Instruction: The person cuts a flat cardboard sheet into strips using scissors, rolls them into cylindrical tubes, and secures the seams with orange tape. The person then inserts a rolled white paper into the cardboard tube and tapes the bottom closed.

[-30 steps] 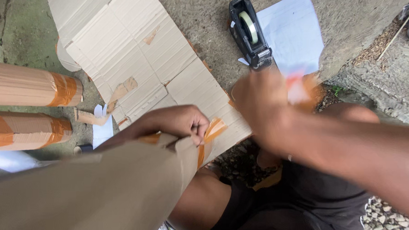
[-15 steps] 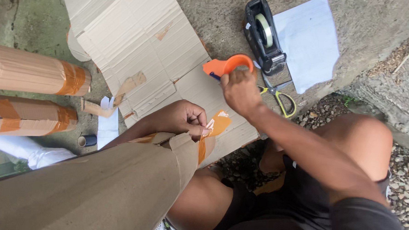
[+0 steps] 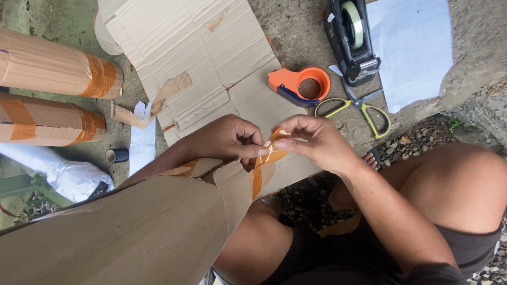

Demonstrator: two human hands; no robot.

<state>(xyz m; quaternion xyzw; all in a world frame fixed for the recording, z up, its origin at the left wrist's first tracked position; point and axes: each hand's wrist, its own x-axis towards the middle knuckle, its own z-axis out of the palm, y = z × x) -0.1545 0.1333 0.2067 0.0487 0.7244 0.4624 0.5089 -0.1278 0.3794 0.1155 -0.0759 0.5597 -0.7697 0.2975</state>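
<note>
Both hands meet over one strip of orange tape (image 3: 262, 171): the left hand (image 3: 225, 140) pinches it between thumb and forefinger, and the right hand (image 3: 313, 142) pinches its upper end with closed fingertips. That strip hangs down onto the end of one large cardboard tube (image 3: 118, 233) lying across the person's lap. Two more taped cardboard tubes (image 3: 46, 65) lie at the left. On the ground are one flattened cardboard sheet (image 3: 189, 48), one orange tape dispenser (image 3: 299, 84), one black tape dispenser (image 3: 349, 35), one pair of scissors (image 3: 360, 110) and one white sheet (image 3: 411, 47). Underfoot is rough concrete (image 3: 293, 19), with gravel at the right, outdoors.
</note>
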